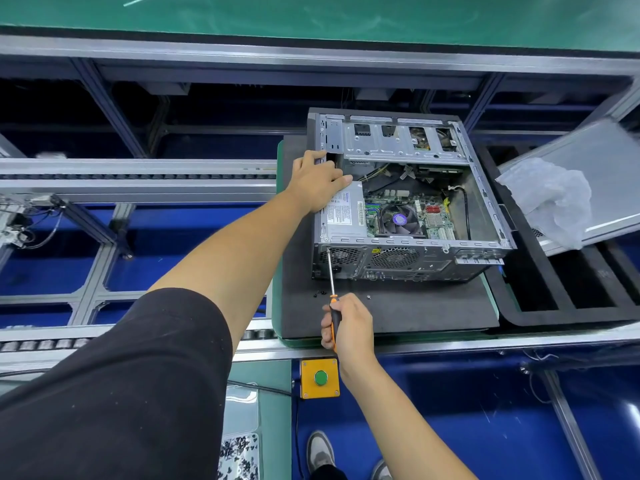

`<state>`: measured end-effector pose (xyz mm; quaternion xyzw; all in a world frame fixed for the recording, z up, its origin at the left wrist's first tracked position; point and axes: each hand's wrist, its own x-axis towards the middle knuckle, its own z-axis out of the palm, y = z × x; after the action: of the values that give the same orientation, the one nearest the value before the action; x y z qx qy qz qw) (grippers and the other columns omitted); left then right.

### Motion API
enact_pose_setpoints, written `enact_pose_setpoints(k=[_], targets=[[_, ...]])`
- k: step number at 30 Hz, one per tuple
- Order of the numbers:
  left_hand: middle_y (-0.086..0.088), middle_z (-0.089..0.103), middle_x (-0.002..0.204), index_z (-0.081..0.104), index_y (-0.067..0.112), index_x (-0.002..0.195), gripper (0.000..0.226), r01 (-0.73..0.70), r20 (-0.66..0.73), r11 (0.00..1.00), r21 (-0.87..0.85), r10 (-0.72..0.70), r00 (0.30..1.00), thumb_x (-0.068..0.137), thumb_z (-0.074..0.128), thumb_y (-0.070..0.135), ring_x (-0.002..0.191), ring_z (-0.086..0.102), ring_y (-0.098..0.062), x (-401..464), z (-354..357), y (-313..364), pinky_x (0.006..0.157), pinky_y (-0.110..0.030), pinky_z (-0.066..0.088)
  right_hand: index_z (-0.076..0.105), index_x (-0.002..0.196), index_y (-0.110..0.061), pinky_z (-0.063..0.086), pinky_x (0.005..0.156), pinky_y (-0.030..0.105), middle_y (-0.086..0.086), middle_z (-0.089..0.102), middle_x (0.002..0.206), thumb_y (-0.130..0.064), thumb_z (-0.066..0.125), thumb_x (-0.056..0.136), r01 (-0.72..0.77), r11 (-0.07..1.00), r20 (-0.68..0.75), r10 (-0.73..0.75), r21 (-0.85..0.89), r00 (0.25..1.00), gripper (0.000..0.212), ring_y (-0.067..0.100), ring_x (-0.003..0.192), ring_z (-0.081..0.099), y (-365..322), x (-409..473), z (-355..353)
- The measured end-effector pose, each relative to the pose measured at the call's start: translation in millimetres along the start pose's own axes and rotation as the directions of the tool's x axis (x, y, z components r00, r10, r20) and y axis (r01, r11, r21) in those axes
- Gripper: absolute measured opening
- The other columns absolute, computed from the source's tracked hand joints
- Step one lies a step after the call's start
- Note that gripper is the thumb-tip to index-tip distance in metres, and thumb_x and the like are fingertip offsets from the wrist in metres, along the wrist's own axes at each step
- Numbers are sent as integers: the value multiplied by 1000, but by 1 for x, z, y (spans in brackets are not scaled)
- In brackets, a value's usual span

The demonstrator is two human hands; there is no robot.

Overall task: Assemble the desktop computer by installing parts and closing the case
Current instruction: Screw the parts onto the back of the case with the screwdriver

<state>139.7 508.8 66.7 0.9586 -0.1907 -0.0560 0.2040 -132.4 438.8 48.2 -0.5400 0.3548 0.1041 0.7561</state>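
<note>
Driving a rear-panel screw, open case steadied on the foam mat.

Right hand [348, 325], lower centre, fingers wrapped round the screwdriver [333, 299]; shaft runs up-frame, tip at the upper-left corner of the computer case [408, 261] rear panel. Left hand [318, 181] curls over the case's left wall, beside the power supply [344, 216]. Spare screws [320, 294] lie just left of the shaft.

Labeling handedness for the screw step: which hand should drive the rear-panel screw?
Right. The right hand already grips the screwdriver, its tip at the top-left corner of the case's rear panel. The left hand grips the case's left edge, seemingly steadying it.
</note>
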Motion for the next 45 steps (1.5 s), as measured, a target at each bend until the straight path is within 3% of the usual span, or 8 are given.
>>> enact_pose_setpoints(k=[14,17,20,24,29,35,42,45], targets=[[14,50,94,46,32,65,50,11,5,1000,17,-11,1000,106,32,57,146,18,-21,0,1,0,112,-40,9,58,84,-3,25,41,21,5,52,56,-4,44,93,-6,1000,12,5,22,1000,17,15,42,40,0,-2,1],[15,47,90,46,31,65,50,7,2,1000,20,-7,1000,106,32,57,146,18,-21,0,1,0,113,-40,10,53,90,-8,26,40,22,1,54,57,-5,51,94,33,999,3,-33,8,999,6,13,43,39,1,-4,2],[16,46,88,46,31,65,50,3,-1,1000,26,-3,1000,106,32,56,146,19,-21,0,0,0,114,-41,11,45,91,-12,26,39,22,-3,58,56,-5,58,95,55,998,-26,-55,-2,998,16,12,44,39,2,-5,3],[15,47,89,46,31,64,50,-4,-11,1000,29,4,1000,106,32,55,145,19,-21,0,1,1,115,-40,9,54,84,-4,30,38,23,3,59,55,-6,58,95,52,999,-53,-52,-11,997,12,14,41,45,3,-6,6],[18,45,85,46,30,65,50,-3,-8,1000,9,3,1000,106,33,56,145,18,-20,0,2,-1,113,-39,8,58,89,-7,34,38,21,14,67,62,-14,51,96,-45,995,-5,46,93,999,12,17,42,54,-3,-7,14],[20,44,84,45,31,65,50,-13,-12,1000,24,13,1000,106,31,57,145,19,-20,0,2,-1,113,-39,9,62,87,-5,25,38,19,3,58,56,-11,50,91,-62,992,-30,66,111,997,14,12,39,38,-5,-7,17],[16,46,87,46,31,66,49,-10,-9,1000,24,10,1000,106,32,57,145,19,-20,0,1,-1,113,-41,11,54,88,-9,24,39,20,1,52,56,-9,54,90,-34,993,-24,37,114,999,3,12,42,35,-4,-4,12],[15,48,89,52,31,72,48,-9,-1,999,34,9,1000,106,31,57,145,20,-21,1,2,-1,112,-41,12,45,93,-13,25,39,22,-1,55,56,-3,60,89,38,996,-39,-35,84,999,18,13,44,36,-1,-4,11]])
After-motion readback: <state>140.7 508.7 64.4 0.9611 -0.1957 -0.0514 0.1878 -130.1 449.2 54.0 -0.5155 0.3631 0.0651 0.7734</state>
